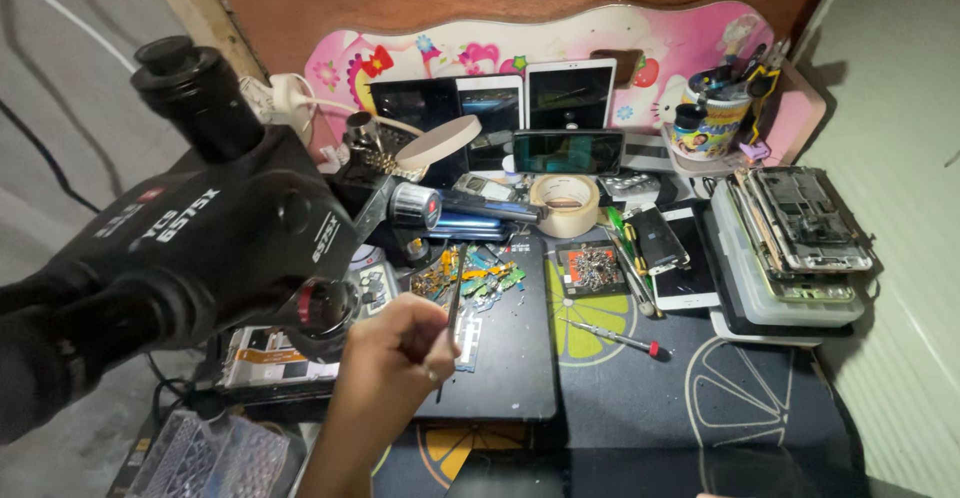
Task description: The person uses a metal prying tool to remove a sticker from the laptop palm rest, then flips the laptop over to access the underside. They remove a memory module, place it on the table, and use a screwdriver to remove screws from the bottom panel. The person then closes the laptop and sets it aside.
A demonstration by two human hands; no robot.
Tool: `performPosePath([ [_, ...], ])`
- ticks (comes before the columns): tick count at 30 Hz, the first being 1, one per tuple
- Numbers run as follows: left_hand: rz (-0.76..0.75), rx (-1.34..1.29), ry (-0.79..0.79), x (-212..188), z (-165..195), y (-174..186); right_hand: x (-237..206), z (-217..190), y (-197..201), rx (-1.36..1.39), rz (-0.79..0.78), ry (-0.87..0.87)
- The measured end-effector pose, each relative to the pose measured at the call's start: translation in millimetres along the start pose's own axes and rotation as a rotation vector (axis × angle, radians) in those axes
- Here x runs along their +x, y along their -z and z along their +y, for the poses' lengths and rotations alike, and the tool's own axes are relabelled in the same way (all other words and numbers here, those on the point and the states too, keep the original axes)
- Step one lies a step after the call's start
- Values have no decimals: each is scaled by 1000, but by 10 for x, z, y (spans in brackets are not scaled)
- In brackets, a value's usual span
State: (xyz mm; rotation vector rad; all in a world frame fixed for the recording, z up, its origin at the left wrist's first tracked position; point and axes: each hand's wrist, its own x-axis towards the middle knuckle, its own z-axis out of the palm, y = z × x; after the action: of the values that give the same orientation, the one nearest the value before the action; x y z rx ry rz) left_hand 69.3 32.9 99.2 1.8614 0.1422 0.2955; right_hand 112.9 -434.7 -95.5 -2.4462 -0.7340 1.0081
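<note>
Microscope head [190, 248], black and bulky, fills the left foreground nearest the camera, eyepiece tubes pointing up-left, objective end just left of the hand.

One hand [400, 358] in view, entering from the bottom edge; which of the person's hands it is cannot be told for certain, logged as right. Fingers curled closed in a pen grip around thin dark tweezers [452, 308]. Tool runs up from the fingers, slightly tilted, its upper end over the heap of small circuit boards [470, 276].

Small pale rectangular part [468, 340] lies on the black work mat [520, 358], just right of the knuckles and beside the tweezers' shaft; contact with the hand cannot be confirmed.

Surroundings:
- Boards, green and gold, piled at the mat's upper left corner.
- Screwdriver with red tip [620, 338] lies on the lemon-print cloth, well right of the hand.
- Tape roll [565, 203] behind the mat.
- Stack of stripped phone frames [800, 228] at far right.
- Tablets [570, 93] lean against the pink backboard.

Other hand not visible.
</note>
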Motion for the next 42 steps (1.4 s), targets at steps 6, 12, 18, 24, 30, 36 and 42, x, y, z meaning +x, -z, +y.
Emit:
performPosePath([
  [6, 69, 92, -309, -354, -139, 198, -78, -196, 76, -40, 39, 40],
  [12, 178, -69, -577, -756, -401, 240, -427, -844, 774, -278, 280, 500],
  [18, 165, -414, -589, -935, -789, 58, -654, -1409, 781, -390, 605, 484],
  [24, 223, -690, -629, -928, -975, -92, -651, -1668, 769, -255, 754, 475],
  [30, 249, -648, -544, -966, -1062, -250, -665, -1967, 870, -205, 820, 421],
  [36, 316, -652, -493, -955, -1098, -318, -665, -2068, 920, -145, 821, 377],
  [42, 318, -712, -540, -1003, -1066, -370, -666, -2022, 909, -124, 835, 437],
])
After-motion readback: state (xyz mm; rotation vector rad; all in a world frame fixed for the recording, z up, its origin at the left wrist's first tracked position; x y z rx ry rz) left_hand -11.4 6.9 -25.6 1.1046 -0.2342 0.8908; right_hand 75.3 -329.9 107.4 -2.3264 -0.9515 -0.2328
